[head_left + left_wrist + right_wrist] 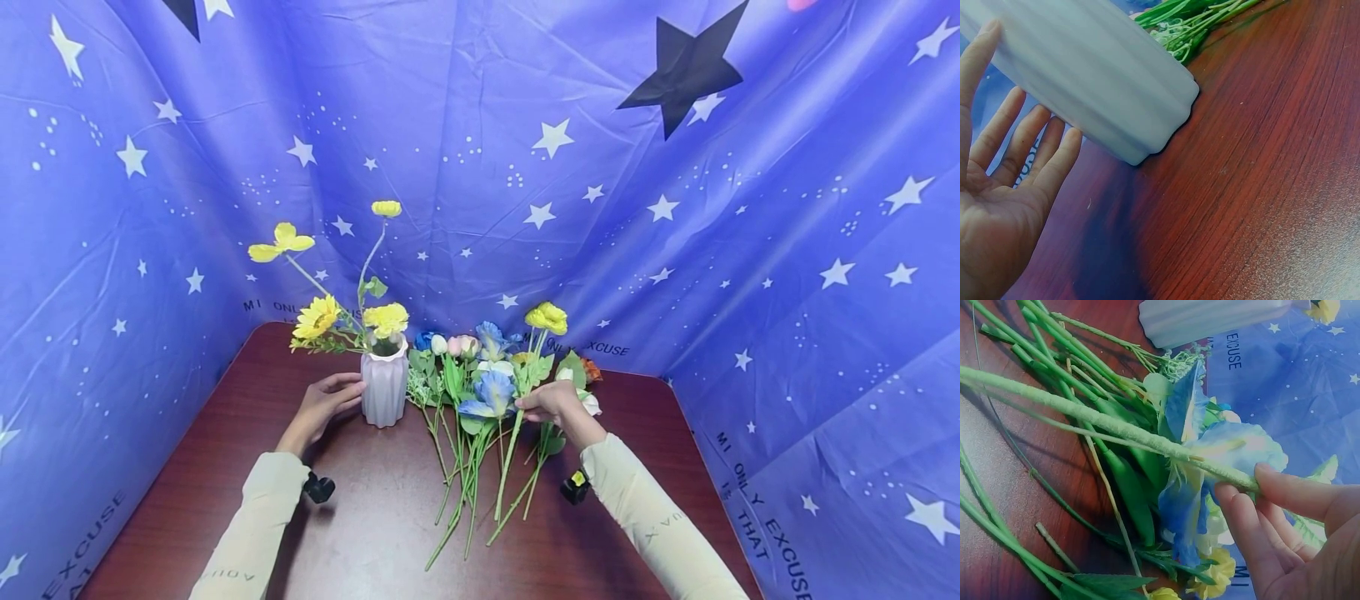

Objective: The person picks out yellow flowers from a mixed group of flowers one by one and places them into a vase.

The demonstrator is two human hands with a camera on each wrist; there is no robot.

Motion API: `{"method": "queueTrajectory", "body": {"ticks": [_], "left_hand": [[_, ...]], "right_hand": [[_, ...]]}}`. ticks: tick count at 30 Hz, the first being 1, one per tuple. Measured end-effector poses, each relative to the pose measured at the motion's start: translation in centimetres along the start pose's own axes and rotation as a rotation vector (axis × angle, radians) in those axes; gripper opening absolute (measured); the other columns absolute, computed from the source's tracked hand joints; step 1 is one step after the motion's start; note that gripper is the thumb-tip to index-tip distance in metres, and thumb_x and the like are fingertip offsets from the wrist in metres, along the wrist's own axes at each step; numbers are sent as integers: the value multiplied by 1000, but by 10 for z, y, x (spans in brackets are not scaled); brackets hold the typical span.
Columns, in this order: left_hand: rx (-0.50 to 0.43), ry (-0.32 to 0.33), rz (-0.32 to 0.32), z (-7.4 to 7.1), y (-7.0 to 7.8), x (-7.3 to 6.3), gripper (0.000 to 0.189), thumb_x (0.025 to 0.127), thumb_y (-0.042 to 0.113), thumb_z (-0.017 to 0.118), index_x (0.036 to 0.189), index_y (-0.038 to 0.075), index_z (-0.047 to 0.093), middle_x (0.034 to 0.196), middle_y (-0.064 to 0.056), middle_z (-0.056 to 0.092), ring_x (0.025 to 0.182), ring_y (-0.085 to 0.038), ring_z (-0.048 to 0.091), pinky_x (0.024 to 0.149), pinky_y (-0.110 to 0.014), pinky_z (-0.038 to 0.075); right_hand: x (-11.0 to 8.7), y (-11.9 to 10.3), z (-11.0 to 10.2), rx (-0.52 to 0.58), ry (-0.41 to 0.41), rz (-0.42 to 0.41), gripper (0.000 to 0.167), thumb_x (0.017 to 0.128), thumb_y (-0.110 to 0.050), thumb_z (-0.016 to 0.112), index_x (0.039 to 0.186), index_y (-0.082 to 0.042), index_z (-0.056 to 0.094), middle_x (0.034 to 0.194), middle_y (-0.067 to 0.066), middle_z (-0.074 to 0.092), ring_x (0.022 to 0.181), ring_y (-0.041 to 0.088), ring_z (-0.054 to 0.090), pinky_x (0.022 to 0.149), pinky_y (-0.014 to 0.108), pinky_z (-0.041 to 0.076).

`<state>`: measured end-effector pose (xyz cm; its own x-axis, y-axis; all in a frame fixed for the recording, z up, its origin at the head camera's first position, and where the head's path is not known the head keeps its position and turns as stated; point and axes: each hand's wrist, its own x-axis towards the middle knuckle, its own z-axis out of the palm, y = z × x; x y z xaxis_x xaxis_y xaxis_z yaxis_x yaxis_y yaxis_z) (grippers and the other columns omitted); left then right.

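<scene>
A pale lilac fluted vase [384,393] stands upright at the left of the table, with several yellow flowers [316,317] in it. Against its left side rest the fingertips of my left hand [327,407], fingers extended and spread in the left wrist view, where the vase wall [1110,81] fills the upper left. My right hand [558,407] pinches the green stem [1085,415] of a yellow flower [547,317] between thumb and fingertips. The bloom points up and away, and the stem's cut end hangs toward me. Right behind the held stem sits a blue flower [491,395].
Several loose artificial flowers lie across the middle, their green stems [468,492] toward me. An orange flower [592,370] lies at the far right of the pile. The reddish-brown table [360,517] meets a blue star-printed cloth [465,167] at the back and sides.
</scene>
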<state>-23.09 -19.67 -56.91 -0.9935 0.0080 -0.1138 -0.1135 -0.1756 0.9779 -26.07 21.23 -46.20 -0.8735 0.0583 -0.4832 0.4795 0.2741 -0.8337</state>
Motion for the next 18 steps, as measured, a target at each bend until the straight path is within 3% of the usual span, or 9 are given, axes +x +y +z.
{"method": "queueTrajectory", "body": {"ticks": [7, 18], "left_hand": [[-3, 1, 0, 0, 0, 0, 49, 96, 17, 73, 133, -10, 55, 97, 9, 71, 94, -2, 71, 101, -36, 58], [-8, -6, 8, 0, 0, 0, 49, 96, 16, 73, 133, -11, 55, 97, 8, 71, 94, -3, 71, 99, -35, 59]], "right_hand": [[0, 0, 4, 13, 10, -31, 15, 82, 9, 78, 75, -1, 69, 61, 2, 70, 57, 11, 68, 58, 22, 62], [-3, -1, 9, 63, 13, -94, 21, 82, 7, 79, 68, -5, 68, 64, 1, 71, 60, 12, 72, 78, 36, 66]]}}
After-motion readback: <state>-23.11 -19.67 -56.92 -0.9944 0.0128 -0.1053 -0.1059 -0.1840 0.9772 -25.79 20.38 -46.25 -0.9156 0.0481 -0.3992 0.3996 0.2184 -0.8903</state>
